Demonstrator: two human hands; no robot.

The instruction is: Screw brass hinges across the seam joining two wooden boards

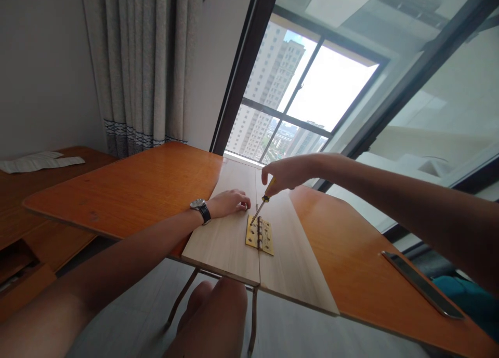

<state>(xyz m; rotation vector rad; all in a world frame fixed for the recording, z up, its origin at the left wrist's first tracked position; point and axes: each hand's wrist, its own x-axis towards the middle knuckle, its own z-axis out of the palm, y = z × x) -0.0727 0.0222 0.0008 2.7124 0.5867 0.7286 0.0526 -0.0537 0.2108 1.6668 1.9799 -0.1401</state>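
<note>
Left to right, I view remotely: left hand [228, 202] curled on the pale board [224, 246] (holding anything, I cannot tell); brass hinge [260, 234] astride the seam [259, 270]; right hand [287, 172] clamped on a screwdriver [265, 198], whose tilt could make it slip

The right hand [286, 173] covers most of the grip of the screwdriver [259, 209], and whether a screw sits under its tip at the brass hinge [259, 235] is too small to tell. The left hand [228, 202] curls its fingertips, perhaps around something small; the view doesn't settle it. The watch [198, 204] is unreadable. The left edge cuts off the papers [42, 162], the right edge a teal object [463, 297], the top edge the curtain [140, 62].
</note>
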